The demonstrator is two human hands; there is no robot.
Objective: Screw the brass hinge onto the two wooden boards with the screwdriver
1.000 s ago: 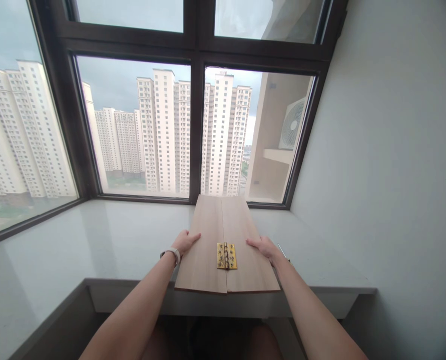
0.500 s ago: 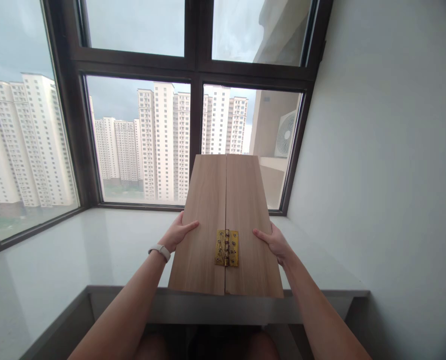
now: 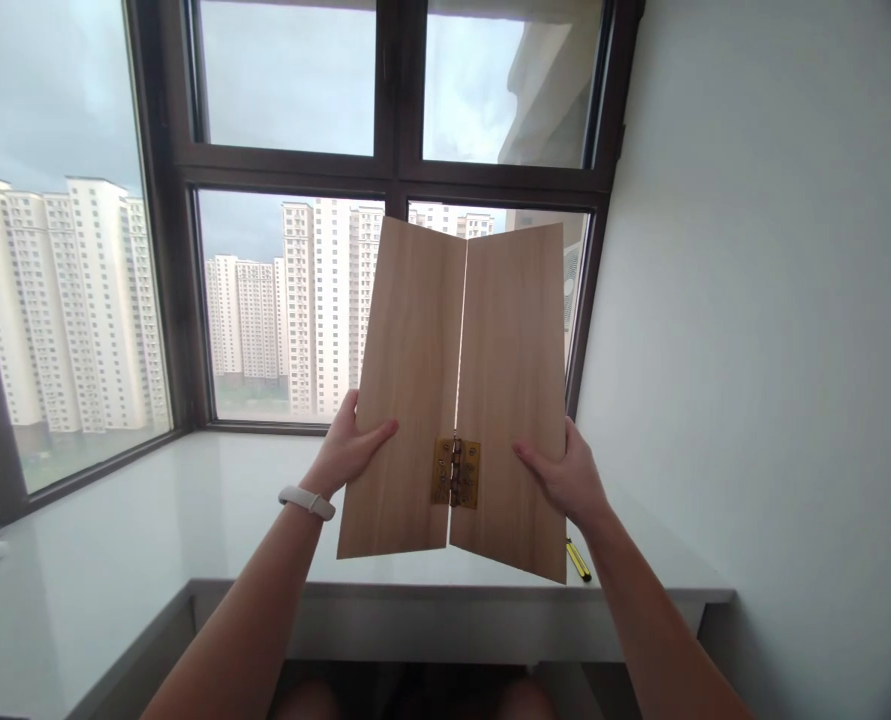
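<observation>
Two wooden boards are held up in front of me, joined by a brass-coloured hinge [image 3: 456,473] low on their inner edges. My left hand [image 3: 350,445] grips the outer edge of the left board [image 3: 413,340], thumb on its front face and fingers hidden behind. On the other side, my right hand [image 3: 569,470] grips the right board [image 3: 516,340] the same way. The boards stand tilted up and bent toward me at the hinge line. A narrow bright gap runs between them above the hinge.
Below the boards lies a white sill-like tabletop [image 3: 250,530]. A yellow and black utility knife [image 3: 578,560] rests near its front edge, by my right forearm. Dark-framed windows [image 3: 287,170] stand behind, and a white wall [image 3: 752,300] rises on the right.
Both hands have tipped the boards more upright and raised them. They have folded from nearly flat to an angle, opening a gap along the seam. The knife has come into view.
</observation>
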